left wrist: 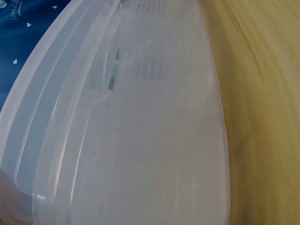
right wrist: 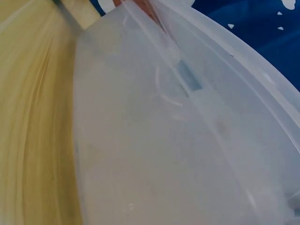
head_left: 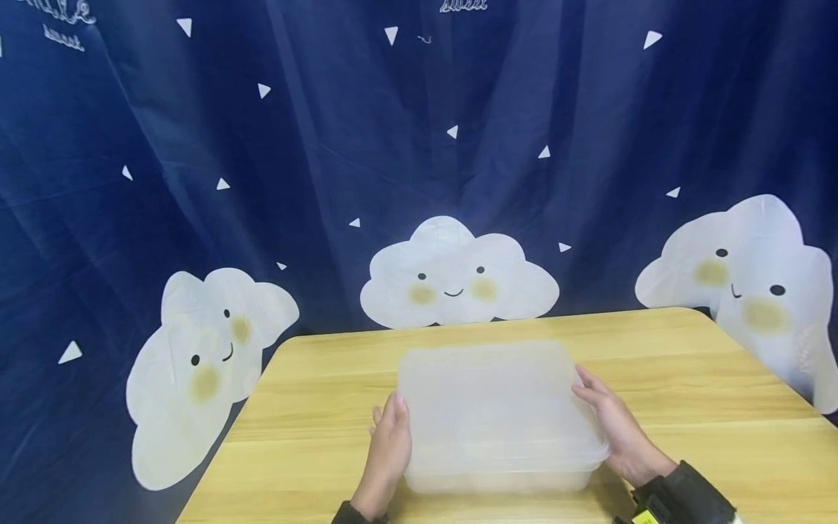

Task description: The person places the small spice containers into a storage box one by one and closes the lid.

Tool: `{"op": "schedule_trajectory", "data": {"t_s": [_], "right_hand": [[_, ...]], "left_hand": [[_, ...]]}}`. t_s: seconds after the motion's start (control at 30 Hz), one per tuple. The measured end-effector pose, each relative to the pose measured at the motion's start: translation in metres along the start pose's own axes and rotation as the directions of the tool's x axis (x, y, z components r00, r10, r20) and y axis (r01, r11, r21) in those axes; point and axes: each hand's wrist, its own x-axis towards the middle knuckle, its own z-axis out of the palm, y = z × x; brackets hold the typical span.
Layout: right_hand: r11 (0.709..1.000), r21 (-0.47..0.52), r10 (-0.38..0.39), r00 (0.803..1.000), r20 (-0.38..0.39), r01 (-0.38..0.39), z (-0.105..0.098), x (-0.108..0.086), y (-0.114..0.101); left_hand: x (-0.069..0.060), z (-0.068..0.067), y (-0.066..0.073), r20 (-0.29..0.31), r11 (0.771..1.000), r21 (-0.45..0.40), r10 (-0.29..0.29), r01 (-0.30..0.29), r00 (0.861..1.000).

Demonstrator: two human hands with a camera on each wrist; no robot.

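Note:
A translucent white plastic storage box (head_left: 500, 480) with a matching lid (head_left: 491, 400) is in front of me over the table; I cannot tell whether its base touches the wood. My left hand (head_left: 388, 444) holds the box by its left side, thumb up near the lid's edge. On the other side my right hand (head_left: 622, 433) grips the right edge, its fingers reaching along the rim. Both wrist views are filled by the cloudy box wall (left wrist: 154, 131). A blurred bit of hand shows at the left wrist view's lower left corner. The contents cannot be made out.
The light wood-grain table (head_left: 314, 407) has rounded back corners and extends around the box on all sides. Behind it hangs a dark blue curtain (head_left: 314, 145) printed with smiling clouds and small white triangles.

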Motion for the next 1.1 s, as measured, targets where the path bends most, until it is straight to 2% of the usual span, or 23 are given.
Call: {"op": "schedule_trajectory", "data": {"t_s": [0.23, 0.43, 0.53, 0.73, 0.9, 1.1], "right_hand": [[0.999, -0.037, 0.037, 0.999, -0.027, -0.038, -0.001, 0.002, 0.005], [0.996, -0.083, 0.038, 0.998, -0.041, -0.042, -0.003, 0.004, 0.013], [0.996, -0.079, 0.036, 0.998, -0.042, -0.039, -0.003, 0.005, 0.017], [0.998, -0.048, 0.028, 0.999, -0.044, -0.031, -0.002, 0.004, 0.021], [0.998, -0.057, 0.019, 0.999, -0.036, -0.021, 0.000, 0.004, 0.018], [0.994, -0.112, -0.009, 1.000, -0.027, 0.006, 0.002, 0.004, 0.019]], "left_hand": [[0.001, 0.004, -0.007, -0.024, 0.999, 0.008, -0.041, 0.041, 0.999], [0.002, 0.007, -0.012, -0.041, 0.997, -0.020, -0.079, 0.078, 0.996], [0.002, 0.007, -0.014, -0.035, 0.997, -0.026, -0.077, 0.076, 0.996], [0.001, 0.006, -0.018, -0.040, 0.991, -0.057, -0.123, 0.121, 0.992], [0.003, 0.003, -0.019, -0.041, 0.987, -0.121, -0.113, 0.107, 0.993], [0.002, 0.002, -0.021, -0.039, 0.981, -0.166, -0.112, 0.104, 0.993]]}}
